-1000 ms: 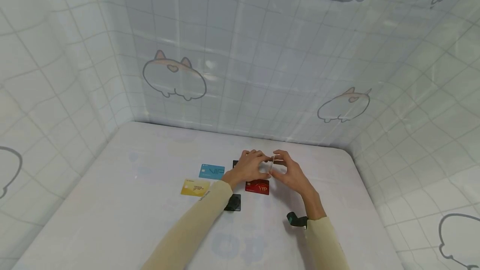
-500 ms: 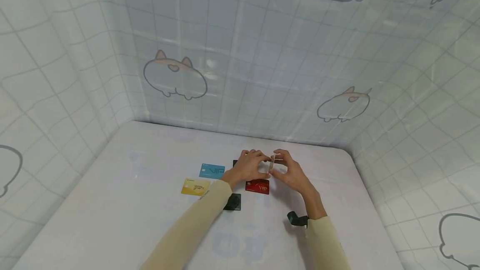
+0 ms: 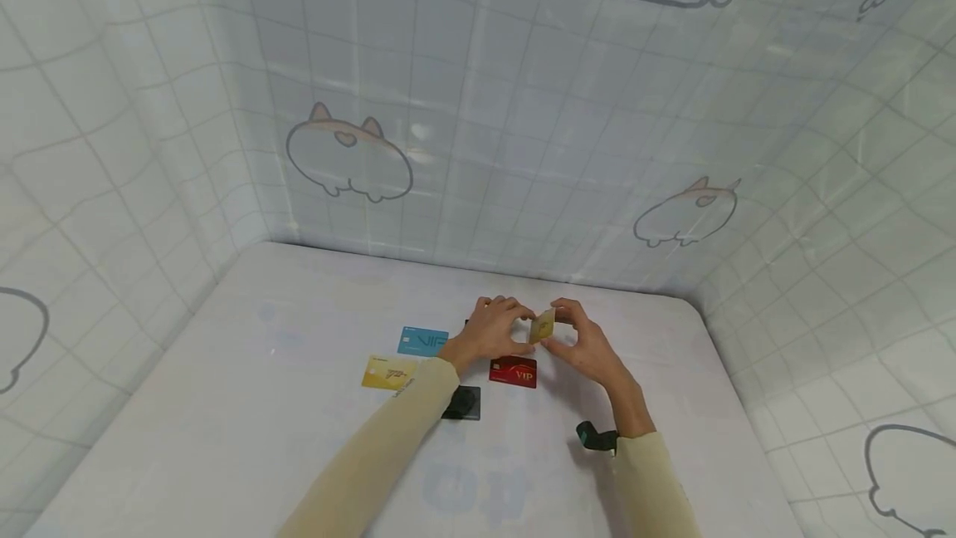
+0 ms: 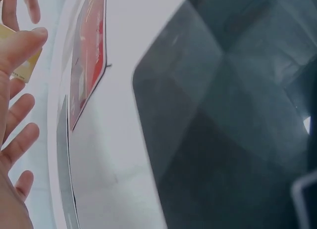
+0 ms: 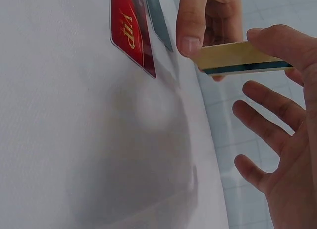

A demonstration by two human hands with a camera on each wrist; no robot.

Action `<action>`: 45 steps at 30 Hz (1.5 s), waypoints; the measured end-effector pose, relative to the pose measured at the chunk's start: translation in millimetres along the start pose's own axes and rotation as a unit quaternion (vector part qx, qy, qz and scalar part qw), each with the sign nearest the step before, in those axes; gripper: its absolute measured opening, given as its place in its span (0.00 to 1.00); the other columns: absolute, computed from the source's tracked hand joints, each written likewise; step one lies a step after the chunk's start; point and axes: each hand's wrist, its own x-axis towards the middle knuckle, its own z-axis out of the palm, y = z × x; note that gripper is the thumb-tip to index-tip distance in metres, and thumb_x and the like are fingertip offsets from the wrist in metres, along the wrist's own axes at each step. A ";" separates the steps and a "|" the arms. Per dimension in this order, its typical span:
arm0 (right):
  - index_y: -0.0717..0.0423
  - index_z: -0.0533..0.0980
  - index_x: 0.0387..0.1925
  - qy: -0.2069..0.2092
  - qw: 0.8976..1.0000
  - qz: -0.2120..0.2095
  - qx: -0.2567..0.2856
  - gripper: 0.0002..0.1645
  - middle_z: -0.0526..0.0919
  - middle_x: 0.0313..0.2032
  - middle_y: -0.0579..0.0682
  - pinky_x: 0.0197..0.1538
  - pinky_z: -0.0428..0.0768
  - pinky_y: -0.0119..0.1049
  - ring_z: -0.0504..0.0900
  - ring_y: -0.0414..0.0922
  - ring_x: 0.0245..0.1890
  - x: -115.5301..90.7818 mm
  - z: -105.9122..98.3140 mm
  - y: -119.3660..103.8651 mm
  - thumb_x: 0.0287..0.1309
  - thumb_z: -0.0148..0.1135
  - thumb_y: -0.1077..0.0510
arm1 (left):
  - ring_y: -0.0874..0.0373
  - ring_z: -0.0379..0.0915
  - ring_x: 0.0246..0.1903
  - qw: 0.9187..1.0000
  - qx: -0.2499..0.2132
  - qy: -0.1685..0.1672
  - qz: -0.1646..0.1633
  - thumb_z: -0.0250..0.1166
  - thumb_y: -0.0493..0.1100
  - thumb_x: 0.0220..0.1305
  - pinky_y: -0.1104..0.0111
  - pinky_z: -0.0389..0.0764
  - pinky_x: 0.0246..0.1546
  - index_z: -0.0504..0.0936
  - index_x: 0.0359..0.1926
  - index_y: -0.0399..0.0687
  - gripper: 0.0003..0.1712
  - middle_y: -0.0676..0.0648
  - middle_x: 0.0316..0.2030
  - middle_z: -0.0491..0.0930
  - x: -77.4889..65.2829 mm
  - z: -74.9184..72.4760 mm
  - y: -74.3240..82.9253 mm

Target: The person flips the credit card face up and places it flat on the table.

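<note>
A gold card [image 3: 543,326] is held up above the table between both hands. My left hand [image 3: 489,330] pinches its left edge between thumb and fingers, and my right hand [image 3: 590,351] pinches the opposite edge. A dark stripe runs along one long side of the gold card [image 5: 242,58] in the right wrist view, where the right hand's other fingers spread away from it. Just below the hands lies a red VIP card [image 3: 514,372]. Most of a dark card behind the left hand is hidden.
On the white table [image 3: 299,405], a blue card [image 3: 421,341] and a yellow card [image 3: 388,372] lie left of the hands. A black card [image 3: 465,403] sits partly under the left sleeve. A black device [image 3: 596,438] is at the right wrist. Patterned curtain walls surround the table.
The gold card has turned from nearly edge-on to show its gold face toward the head camera. Both hands keep almost the same place, the right shifting slightly rightward.
</note>
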 end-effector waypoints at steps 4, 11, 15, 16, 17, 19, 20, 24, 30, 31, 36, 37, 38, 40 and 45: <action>0.43 0.61 0.67 0.002 1.000 0.012 -0.008 0.40 0.77 0.61 0.54 0.65 0.63 0.69 0.75 0.56 0.63 -1.3 0.1 2.5 0.60 0.71 0.46 | 0.55 0.69 0.60 1.000 0.004 -0.003 -0.009 0.69 0.70 0.56 0.47 0.63 0.65 0.78 0.62 0.68 0.34 0.56 0.57 0.77 -1.2 -0.7 -0.6; 0.43 0.63 0.66 0.012 1.000 0.016 -0.011 0.39 0.77 0.60 0.54 0.65 0.62 0.71 0.74 0.56 0.63 -3.6 0.4 9.7 0.59 0.71 0.46 | 0.53 0.70 0.60 1.000 0.003 0.007 -0.013 0.71 0.69 0.55 0.46 0.63 0.65 0.79 0.60 0.66 0.33 0.55 0.56 0.78 -3.9 -0.7 -2.1; 0.42 0.63 0.66 0.013 0.999 0.035 -0.011 0.38 0.76 0.60 0.54 0.66 0.61 0.70 0.73 0.56 0.64 -4.3 -0.1 13.8 0.59 0.71 0.45 | 0.54 0.70 0.59 1.000 0.009 0.015 -0.012 0.71 0.69 0.54 0.47 0.63 0.64 0.79 0.59 0.66 0.33 0.55 0.55 0.78 -4.3 -0.1 -3.4; 0.42 0.63 0.66 0.012 0.999 0.043 -0.011 0.38 0.76 0.61 0.54 0.66 0.61 0.70 0.72 0.56 0.64 -4.6 -0.2 14.3 0.59 0.71 0.45 | 0.54 0.70 0.58 1.000 0.011 0.016 -0.012 0.71 0.69 0.54 0.47 0.63 0.64 0.79 0.59 0.66 0.33 0.55 0.56 0.78 -4.5 0.1 -3.5; 0.42 0.64 0.65 0.011 0.999 0.051 -0.012 0.38 0.75 0.62 0.54 0.66 0.62 0.70 0.72 0.57 0.65 -4.6 -0.3 14.9 0.59 0.71 0.44 | 0.54 0.69 0.59 1.000 0.013 0.015 -0.013 0.71 0.69 0.54 0.47 0.63 0.64 0.79 0.59 0.66 0.33 0.55 0.56 0.78 -4.6 0.4 -3.7; 0.43 0.64 0.65 0.009 0.998 0.064 -0.016 0.38 0.74 0.63 0.55 0.66 0.62 0.69 0.71 0.57 0.66 -4.7 -0.4 15.9 0.58 0.71 0.42 | 0.54 0.69 0.59 1.000 0.016 0.015 -0.014 0.71 0.70 0.54 0.47 0.63 0.64 0.79 0.59 0.66 0.33 0.56 0.56 0.77 -5.0 1.0 -4.0; 0.44 0.64 0.65 0.008 0.997 0.069 -0.020 0.38 0.73 0.64 0.55 0.66 0.62 0.69 0.70 0.57 0.66 -4.9 -0.5 16.5 0.58 0.71 0.42 | 0.54 0.69 0.59 1.000 0.017 0.016 -0.015 0.71 0.70 0.54 0.47 0.63 0.64 0.79 0.59 0.66 0.33 0.56 0.56 0.77 -5.2 1.3 -4.3; 0.44 0.65 0.66 0.004 0.995 0.091 -0.029 0.39 0.72 0.65 0.54 0.67 0.61 0.69 0.68 0.57 0.68 -5.8 -0.6 18.7 0.57 0.70 0.40 | 0.54 0.69 0.59 0.999 0.016 0.019 -0.021 0.71 0.70 0.53 0.47 0.62 0.64 0.79 0.59 0.66 0.34 0.56 0.56 0.77 -5.6 2.4 -4.6; 0.45 0.68 0.66 -0.004 0.993 0.113 -0.045 0.40 0.72 0.66 0.53 0.68 0.60 0.67 0.65 0.57 0.71 -8.2 -0.9 24.0 0.56 0.71 0.38 | 0.53 0.69 0.58 0.999 0.019 0.011 -0.033 0.71 0.70 0.53 0.48 0.62 0.64 0.78 0.59 0.65 0.34 0.55 0.56 0.77 -7.6 3.4 -3.4; 0.46 0.68 0.66 -0.007 0.992 0.116 -0.050 0.40 0.72 0.66 0.53 0.68 0.60 0.68 0.64 0.57 0.71 -8.5 -1.0 24.6 0.56 0.71 0.38 | 0.52 0.69 0.58 0.999 0.022 0.010 -0.034 0.71 0.70 0.53 0.49 0.63 0.63 0.78 0.58 0.65 0.34 0.55 0.56 0.76 -8.0 3.1 -3.1; 0.46 0.71 0.65 -0.016 0.987 0.130 -0.092 0.39 0.72 0.66 0.54 0.67 0.56 0.72 0.63 0.58 0.71 -9.7 0.4 26.2 0.56 0.70 0.38 | 0.52 0.70 0.58 0.998 0.038 -0.001 -0.043 0.70 0.72 0.53 0.50 0.64 0.62 0.79 0.57 0.65 0.34 0.55 0.55 0.76 -9.2 1.9 -1.1; 0.46 0.71 0.65 -0.018 0.986 0.131 -0.106 0.38 0.72 0.66 0.54 0.67 0.55 0.72 0.64 0.59 0.70 -9.6 1.1 26.6 0.57 0.70 0.38 | 0.52 0.70 0.58 0.998 0.040 -0.004 -0.045 0.70 0.72 0.53 0.50 0.64 0.62 0.79 0.57 0.65 0.34 0.55 0.55 0.76 -9.1 1.8 -0.9; 0.46 0.72 0.65 -0.020 0.984 0.130 -0.119 0.38 0.73 0.66 0.54 0.66 0.55 0.72 0.64 0.59 0.70 -9.6 2.0 26.9 0.57 0.70 0.38 | 0.52 0.69 0.58 0.998 0.043 -0.007 -0.048 0.69 0.72 0.54 0.50 0.64 0.62 0.79 0.57 0.65 0.33 0.55 0.56 0.76 -9.1 1.9 -0.6; 0.46 0.73 0.65 -0.023 0.981 0.128 -0.144 0.37 0.74 0.65 0.55 0.65 0.57 0.72 0.66 0.59 0.68 -9.3 3.4 28.0 0.57 0.69 0.39 | 0.52 0.69 0.59 0.998 0.045 -0.015 -0.052 0.69 0.72 0.54 0.50 0.63 0.63 0.79 0.57 0.65 0.34 0.54 0.57 0.76 -8.8 2.0 0.0; 0.45 0.75 0.64 -0.025 0.975 0.131 -0.175 0.35 0.75 0.63 0.55 0.65 0.59 0.70 0.67 0.59 0.66 -7.6 4.9 28.2 0.57 0.70 0.39 | 0.52 0.67 0.60 0.997 0.042 -0.030 -0.063 0.69 0.71 0.55 0.49 0.62 0.63 0.80 0.58 0.65 0.33 0.53 0.58 0.75 -7.5 0.6 1.0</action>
